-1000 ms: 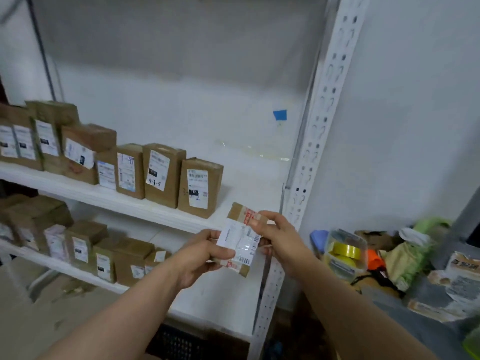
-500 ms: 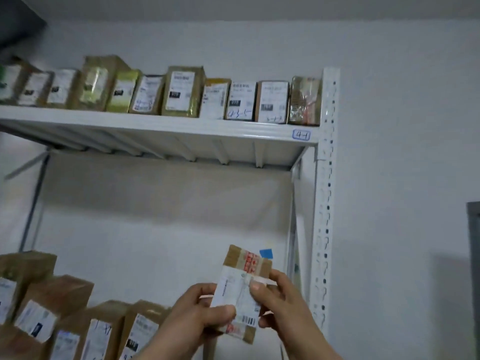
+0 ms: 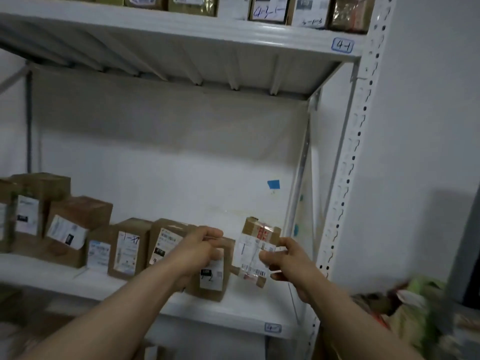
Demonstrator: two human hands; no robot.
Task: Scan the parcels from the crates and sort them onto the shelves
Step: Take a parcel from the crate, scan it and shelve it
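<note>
The right hand point(image 3: 288, 258) pinches a small brown cardboard parcel with a white label point(image 3: 255, 249) — just left of that grip, the left hand point(image 3: 200, 246) curls, its hold unclear.

White steel rack point(image 3: 315, 105) vs plain white wall point(image 3: 428, 126), dim rm.
Upper board point(image 3: 181, 28) spans 10–1 o'clock, ribbed underside in shadow, "4-1" tag point(image 3: 342, 45) at 1. Slotted upright point(image 3: 348, 178) runs 1 down to 5. Lower board point(image 3: 246, 315) at 6 w/ small edge tag point(image 3: 272, 328). Blue tape patch point(image 3: 273, 184) on back wall nr centre. Grey brace point(image 3: 13, 79) at 10. Dark panel point(image 3: 465, 255) at 4; blurred greenish heap point(image 3: 420, 294) below it, prob. bags.
</note>
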